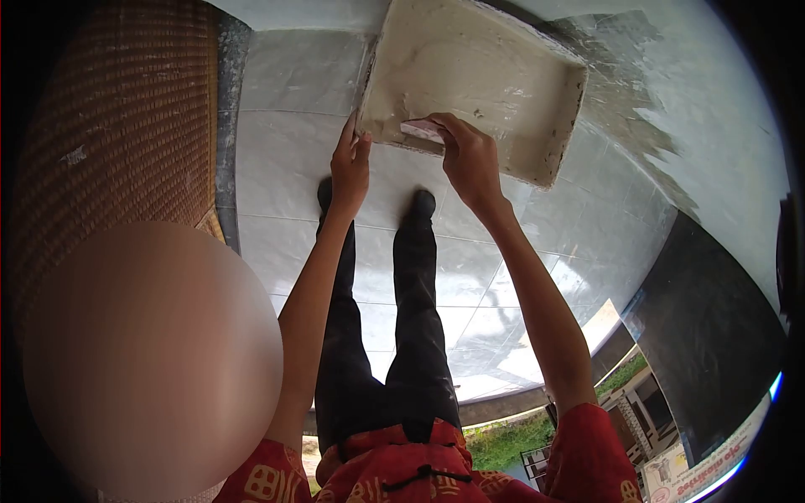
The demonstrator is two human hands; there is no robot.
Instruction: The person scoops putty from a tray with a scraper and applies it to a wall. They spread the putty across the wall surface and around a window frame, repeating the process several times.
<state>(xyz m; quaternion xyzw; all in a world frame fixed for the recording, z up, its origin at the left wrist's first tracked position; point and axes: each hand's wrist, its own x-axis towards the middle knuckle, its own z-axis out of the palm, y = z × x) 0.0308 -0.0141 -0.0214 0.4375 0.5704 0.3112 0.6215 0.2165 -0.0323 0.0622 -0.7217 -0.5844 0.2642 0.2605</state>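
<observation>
A shallow rectangular tray (543, 172) holds wet, grey-beige paste (470, 63) spread over its bottom. At the tray's near left corner, my left hand (350, 172) grips the rim, with the thumb on one side and fingers along the outer wall. My right hand (471, 163) is closed on a flat, pinkish-white scraper (422, 127), its blade lying in the paste by the near wall. Part of the scraper is hidden behind my fingers.
Grey floor tiles (327, 155) lie under the tray and my feet. On the left stands a brown woven panel (126, 126). The wall (713, 109) at right carries a patchy grey coat, with a dark panel (700, 327) nearer me.
</observation>
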